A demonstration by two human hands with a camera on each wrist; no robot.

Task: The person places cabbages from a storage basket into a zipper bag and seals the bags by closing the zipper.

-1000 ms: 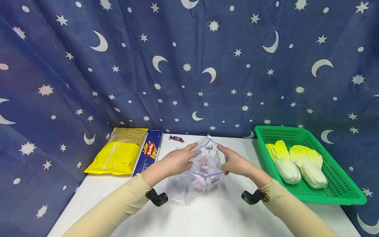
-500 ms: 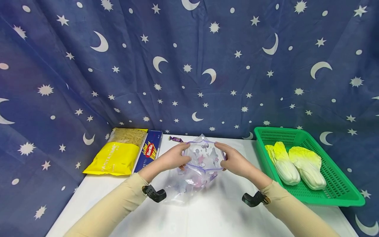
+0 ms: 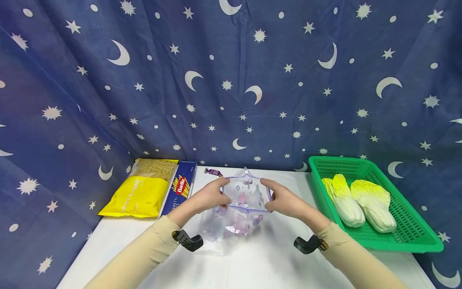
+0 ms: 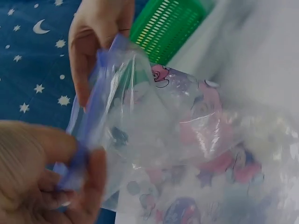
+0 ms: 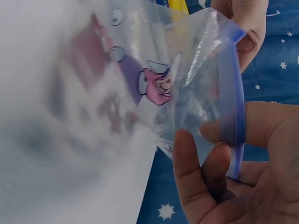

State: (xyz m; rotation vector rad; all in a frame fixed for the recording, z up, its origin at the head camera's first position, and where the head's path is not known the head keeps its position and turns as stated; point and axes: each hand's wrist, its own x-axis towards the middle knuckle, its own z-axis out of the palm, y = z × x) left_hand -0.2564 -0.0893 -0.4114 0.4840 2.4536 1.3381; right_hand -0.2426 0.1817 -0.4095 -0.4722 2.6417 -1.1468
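Note:
A clear zip bag with pink and purple cartoon prints is held above the white table, its mouth spread wide toward the head camera. My left hand pinches the left side of the purple zip rim. On the opposite side my right hand grips the rim. In the left wrist view, the left thumb and fingers of my hand close round the purple zip strip. The right wrist view has the right thumb inside the mouth and the other fingers of my hand along the outer wall. Nothing but prints is discernible inside the bag.
A yellow pasta bag and a blue spaghetti box lie at the back left. One purple-wrapped candy sits behind the left hand. A green basket with two napa cabbages stands right. A patterned blue curtain hangs behind.
The bag's mouth has been pulled wider into a near rectangle. My left hand has moved left with its side of the rim; my right hand has shifted only slightly.

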